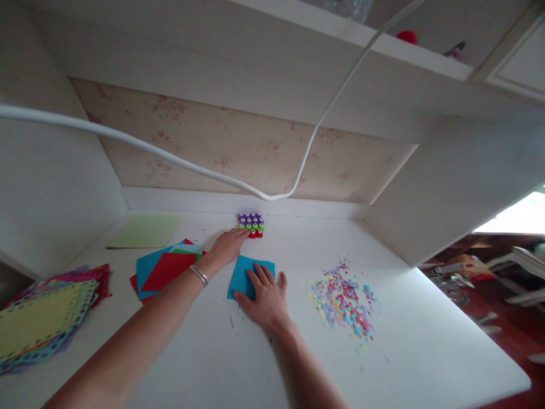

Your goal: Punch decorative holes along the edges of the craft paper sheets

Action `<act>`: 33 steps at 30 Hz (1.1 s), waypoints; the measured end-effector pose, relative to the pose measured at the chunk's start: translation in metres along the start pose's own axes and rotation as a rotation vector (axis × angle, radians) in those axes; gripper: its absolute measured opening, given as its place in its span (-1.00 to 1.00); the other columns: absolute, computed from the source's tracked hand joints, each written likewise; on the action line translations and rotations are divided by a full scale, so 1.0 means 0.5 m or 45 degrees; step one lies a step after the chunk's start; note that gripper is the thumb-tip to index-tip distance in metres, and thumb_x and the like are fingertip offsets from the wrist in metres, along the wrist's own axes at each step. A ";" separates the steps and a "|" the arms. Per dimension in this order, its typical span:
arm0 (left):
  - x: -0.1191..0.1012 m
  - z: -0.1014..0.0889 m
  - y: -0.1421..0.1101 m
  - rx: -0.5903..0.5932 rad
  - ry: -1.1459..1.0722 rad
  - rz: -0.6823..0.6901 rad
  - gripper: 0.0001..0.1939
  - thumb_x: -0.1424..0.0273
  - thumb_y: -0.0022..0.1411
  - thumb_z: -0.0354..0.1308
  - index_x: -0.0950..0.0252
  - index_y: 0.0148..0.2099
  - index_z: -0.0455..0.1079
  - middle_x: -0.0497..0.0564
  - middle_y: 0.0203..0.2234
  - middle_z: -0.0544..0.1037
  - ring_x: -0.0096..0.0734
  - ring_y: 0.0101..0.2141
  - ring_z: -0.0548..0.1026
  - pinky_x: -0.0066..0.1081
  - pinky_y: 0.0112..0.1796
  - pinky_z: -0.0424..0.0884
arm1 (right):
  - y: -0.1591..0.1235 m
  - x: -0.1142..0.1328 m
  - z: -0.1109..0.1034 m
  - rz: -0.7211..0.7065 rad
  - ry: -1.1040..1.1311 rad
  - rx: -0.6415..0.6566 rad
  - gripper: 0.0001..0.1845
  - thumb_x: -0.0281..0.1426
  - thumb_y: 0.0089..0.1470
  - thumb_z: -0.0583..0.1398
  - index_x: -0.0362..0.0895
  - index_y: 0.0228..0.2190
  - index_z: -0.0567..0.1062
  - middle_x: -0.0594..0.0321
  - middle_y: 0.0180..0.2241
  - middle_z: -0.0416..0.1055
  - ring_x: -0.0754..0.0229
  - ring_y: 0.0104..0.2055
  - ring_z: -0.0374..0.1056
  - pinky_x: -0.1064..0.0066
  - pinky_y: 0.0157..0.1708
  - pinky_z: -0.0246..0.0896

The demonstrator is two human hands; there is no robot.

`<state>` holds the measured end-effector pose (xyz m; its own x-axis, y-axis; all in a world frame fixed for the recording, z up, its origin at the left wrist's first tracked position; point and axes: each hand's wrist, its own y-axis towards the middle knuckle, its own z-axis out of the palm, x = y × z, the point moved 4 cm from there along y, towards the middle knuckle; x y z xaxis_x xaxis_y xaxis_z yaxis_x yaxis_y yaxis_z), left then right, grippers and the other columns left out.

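My right hand (266,298) lies on a small blue sheet of paper (242,277), fingers spread flat and thumb near its lower left corner. My left hand (227,245), with silver bracelets on the wrist, reaches to a tight block of small pieces (251,220) near the back. These pieces are purple, green and red, each with a white, dark-centred round spot on top. The left fingertips are closed at the left end of the front row, against a small red piece (250,234). My fingers partly hide that piece.
Coloured sheets (170,271) lie beneath my left forearm, with a pale green sheet (145,230) behind them. Hole-edged sheets (42,318) are stacked at far left. Colourful confetti (343,298) is scattered at right. A white cable (268,196) hangs across the view, under a shelf.
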<state>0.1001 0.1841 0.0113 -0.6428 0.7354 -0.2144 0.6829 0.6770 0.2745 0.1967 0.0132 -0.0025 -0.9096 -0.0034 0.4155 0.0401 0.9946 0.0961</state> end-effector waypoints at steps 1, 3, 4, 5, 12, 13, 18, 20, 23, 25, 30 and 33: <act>0.002 0.006 0.000 0.014 0.007 -0.005 -0.31 0.80 0.04 -0.05 0.36 0.22 0.33 0.22 0.20 0.38 -0.17 0.18 0.35 -0.20 0.17 0.25 | 0.000 0.003 -0.001 -0.001 -0.019 0.016 -0.27 0.15 0.16 0.08 0.05 0.23 0.30 0.12 0.34 0.10 -0.14 0.38 -0.05 -0.34 0.27 -0.51; 0.005 0.012 -0.002 0.031 0.018 -0.020 -0.31 0.81 0.05 -0.05 0.33 0.21 0.34 0.23 0.16 0.40 -0.17 0.13 0.39 -0.21 0.12 0.29 | 0.001 0.007 -0.005 0.016 -0.051 0.037 -0.23 0.16 0.11 0.13 0.05 0.24 0.29 0.11 0.34 0.10 -0.16 0.38 -0.05 -0.34 0.27 -0.49; 0.007 0.013 -0.003 0.037 0.022 -0.030 -0.32 0.81 0.06 -0.05 0.32 0.20 0.35 0.23 0.14 0.41 -0.18 0.09 0.42 -0.23 0.09 0.32 | 0.001 0.007 -0.007 0.025 -0.058 0.041 -0.22 0.15 0.10 0.15 0.06 0.24 0.29 0.11 0.34 0.11 -0.16 0.37 -0.04 -0.33 0.27 -0.48; 0.009 0.010 -0.005 0.044 0.025 -0.040 -0.35 0.81 0.07 -0.05 0.30 0.17 0.38 0.22 0.11 0.42 -0.19 0.06 0.44 -0.25 0.06 0.35 | 0.001 0.007 -0.009 0.031 -0.055 0.040 -0.23 0.14 0.10 0.16 0.07 0.24 0.29 0.12 0.33 0.13 -0.15 0.37 -0.03 -0.33 0.27 -0.47; 0.025 -0.035 -0.058 0.062 -0.046 -0.135 -0.91 0.47 0.22 0.19 0.27 -0.27 0.54 0.10 -0.28 0.51 -0.18 -0.21 0.55 -0.27 -0.10 0.42 | -0.003 -0.008 -0.010 0.036 0.058 -0.015 -0.34 -0.08 0.19 0.17 0.04 0.26 0.25 0.12 0.26 0.26 -0.07 0.33 0.08 -0.23 0.31 -0.46; 0.023 -0.038 -0.076 0.056 -0.073 -0.150 -0.92 0.40 0.23 0.21 0.26 -0.29 0.54 0.08 -0.30 0.51 -0.18 -0.22 0.55 -0.27 -0.10 0.42 | -0.005 -0.013 -0.011 0.032 0.060 -0.017 -0.36 -0.11 0.20 0.17 0.02 0.26 0.26 0.13 0.26 0.26 -0.06 0.33 0.09 -0.21 0.32 -0.44; -0.003 -0.025 -0.187 -0.003 -0.244 -0.231 -0.77 0.32 0.30 0.16 0.22 -0.02 0.50 0.06 -0.16 0.54 -0.28 -0.14 0.55 -0.35 -0.06 0.43 | -0.024 -0.022 -0.020 -0.103 0.043 0.020 -0.44 -0.02 0.18 0.17 0.06 0.14 0.41 0.18 0.27 0.26 -0.07 0.33 0.07 -0.20 0.32 -0.41; -0.017 -0.015 -0.222 -0.032 -0.293 -0.262 -0.71 0.32 0.32 0.15 0.23 0.06 0.46 0.08 -0.09 0.53 -0.30 -0.09 0.54 -0.37 -0.04 0.44 | -0.026 -0.021 -0.024 -0.111 0.035 -0.010 -0.48 0.00 0.18 0.17 0.05 0.09 0.46 0.19 0.23 0.31 -0.05 0.31 0.11 -0.17 0.33 -0.42; -0.030 -0.007 -0.249 -0.111 -0.413 -0.270 -0.73 0.27 0.34 0.13 0.21 0.03 0.46 0.08 -0.09 0.53 -0.29 -0.07 0.52 -0.34 -0.03 0.47 | -0.018 -0.019 -0.024 -0.068 0.004 -0.091 -0.50 -0.04 0.22 0.15 0.02 0.10 0.45 0.17 0.21 0.34 -0.01 0.28 0.16 -0.11 0.35 -0.40; -0.034 -0.009 -0.253 -0.157 -0.516 -0.238 -0.74 0.27 0.36 0.10 0.17 0.03 0.46 0.07 -0.08 0.54 -0.27 -0.06 0.52 -0.30 -0.02 0.48 | -0.009 -0.027 -0.021 0.013 -0.039 -0.145 -0.45 -0.07 0.25 0.12 -0.03 0.18 0.37 0.13 0.26 0.26 -0.03 0.31 0.11 -0.12 0.35 -0.35; -0.025 -0.009 -0.253 -0.183 -0.580 -0.207 -0.75 0.35 0.37 0.05 0.14 0.03 0.46 0.04 -0.04 0.57 -0.24 -0.01 0.52 -0.23 0.03 0.47 | 0.002 -0.058 -0.010 0.097 -0.095 -0.117 -0.40 -0.11 0.27 0.07 -0.09 0.25 0.26 0.06 0.27 0.24 -0.08 0.33 0.08 -0.17 0.31 -0.25; -0.020 -0.005 -0.256 -0.204 -0.577 -0.207 -0.69 0.44 0.36 0.02 0.14 0.09 0.41 0.04 0.01 0.55 -0.24 0.03 0.50 -0.20 0.08 0.43 | 0.005 -0.068 -0.009 0.052 -0.071 -0.114 -0.46 -0.15 0.26 0.09 -0.06 0.21 0.31 0.07 0.18 0.36 -0.05 0.26 0.20 -0.12 0.32 -0.25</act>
<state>0.0182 0.0902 -0.0195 -0.4965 0.5842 -0.6420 0.5020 0.7966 0.3367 0.2294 0.0153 -0.0125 -0.9278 0.0455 0.3702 0.1124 0.9805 0.1613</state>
